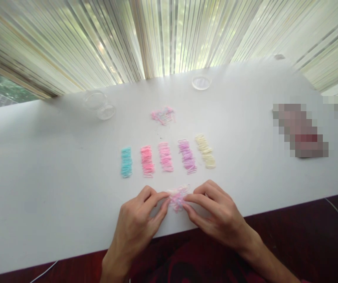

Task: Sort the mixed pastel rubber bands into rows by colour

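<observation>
A loose tangle of thin, loop-shaped pastel pieces (177,197) lies on the table between my hands, pink, lilac and whitish. At its left edge, my left hand (141,218) pinches some of these pieces between thumb and forefinger. My right hand (216,208) does the same from the right side, thumb and forefinger nearly together. Beyond my hands, similar pieces lie in sorted columns: turquoise (126,162), coral pink (147,161), light pink (166,157), purple (187,156) and pale yellow (205,151). Exactly which pieces my fingertips grip is too small to tell.
Farther back sits another mixed pile (163,115) of these pieces. Clear round dishes or lids (106,112) stand at the back left, and another clear round lid (201,82) is near the far edge. A pixelated object (300,129) lies at the right. Striped curtains hang behind the white table.
</observation>
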`<action>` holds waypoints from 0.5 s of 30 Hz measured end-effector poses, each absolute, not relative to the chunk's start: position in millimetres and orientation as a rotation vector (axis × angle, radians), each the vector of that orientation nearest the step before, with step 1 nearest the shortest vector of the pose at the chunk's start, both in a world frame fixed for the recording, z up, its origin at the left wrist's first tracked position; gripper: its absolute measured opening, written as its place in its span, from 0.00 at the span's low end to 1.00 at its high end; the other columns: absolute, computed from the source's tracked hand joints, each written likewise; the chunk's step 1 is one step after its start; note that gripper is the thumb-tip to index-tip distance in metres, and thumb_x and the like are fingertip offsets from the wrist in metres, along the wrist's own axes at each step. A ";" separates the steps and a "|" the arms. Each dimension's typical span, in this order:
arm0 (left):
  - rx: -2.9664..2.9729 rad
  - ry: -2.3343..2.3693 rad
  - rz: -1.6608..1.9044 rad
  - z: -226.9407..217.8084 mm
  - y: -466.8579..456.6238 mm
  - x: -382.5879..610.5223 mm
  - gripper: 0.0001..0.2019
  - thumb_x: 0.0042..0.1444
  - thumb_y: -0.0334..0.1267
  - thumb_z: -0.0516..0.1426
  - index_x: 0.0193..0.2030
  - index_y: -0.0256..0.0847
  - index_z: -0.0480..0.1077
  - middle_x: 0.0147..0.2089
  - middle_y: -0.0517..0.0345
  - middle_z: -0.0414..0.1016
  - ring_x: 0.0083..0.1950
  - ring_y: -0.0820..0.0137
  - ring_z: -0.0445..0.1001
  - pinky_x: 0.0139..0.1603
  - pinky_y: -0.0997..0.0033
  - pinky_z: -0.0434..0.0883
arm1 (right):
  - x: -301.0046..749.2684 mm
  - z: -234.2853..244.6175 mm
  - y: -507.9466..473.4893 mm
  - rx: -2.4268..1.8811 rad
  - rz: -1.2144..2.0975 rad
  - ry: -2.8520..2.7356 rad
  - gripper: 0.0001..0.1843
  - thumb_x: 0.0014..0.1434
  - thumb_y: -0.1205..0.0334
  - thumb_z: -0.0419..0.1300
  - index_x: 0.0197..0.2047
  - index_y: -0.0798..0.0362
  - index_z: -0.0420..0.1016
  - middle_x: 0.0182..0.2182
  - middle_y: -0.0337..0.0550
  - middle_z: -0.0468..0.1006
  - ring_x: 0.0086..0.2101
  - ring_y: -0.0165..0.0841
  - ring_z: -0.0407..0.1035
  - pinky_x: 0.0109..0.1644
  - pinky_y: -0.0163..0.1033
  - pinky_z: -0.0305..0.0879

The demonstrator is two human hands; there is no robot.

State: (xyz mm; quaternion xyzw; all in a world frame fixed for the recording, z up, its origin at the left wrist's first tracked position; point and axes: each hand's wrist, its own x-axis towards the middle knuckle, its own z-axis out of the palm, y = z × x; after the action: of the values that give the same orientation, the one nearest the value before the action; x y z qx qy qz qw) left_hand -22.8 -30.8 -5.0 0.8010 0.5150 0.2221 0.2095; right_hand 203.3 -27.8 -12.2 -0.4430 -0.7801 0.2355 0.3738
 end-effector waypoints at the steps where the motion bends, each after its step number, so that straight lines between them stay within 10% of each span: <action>1: 2.230 1.434 0.618 -5.2 -30.5 -22.6 0.07 0.69 0.36 0.56 0.47 0.44 0.77 0.35 0.61 0.72 0.32 0.73 0.75 0.34 0.76 0.73 | 201.4 -11.7 -28.9 -1.126 0.616 -2.010 0.04 0.66 0.68 0.63 0.43 0.52 0.79 0.30 0.41 0.75 0.31 0.33 0.69 0.35 0.38 0.72; 15: 2.220 1.369 0.646 -5.3 -32.4 -21.3 0.05 0.70 0.34 0.55 0.44 0.43 0.72 0.36 0.62 0.72 0.33 0.73 0.75 0.35 0.74 0.71 | 194.9 -17.9 -31.6 -1.141 0.644 -2.025 0.03 0.67 0.69 0.62 0.42 0.53 0.78 0.31 0.42 0.75 0.33 0.34 0.68 0.37 0.39 0.71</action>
State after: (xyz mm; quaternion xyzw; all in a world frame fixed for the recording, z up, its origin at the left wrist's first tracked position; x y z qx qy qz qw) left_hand -21.3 -32.4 -5.3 0.8050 0.4964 0.2344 0.2251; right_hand 194.9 -31.6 -17.9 -0.4420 -0.7842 0.2495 0.3568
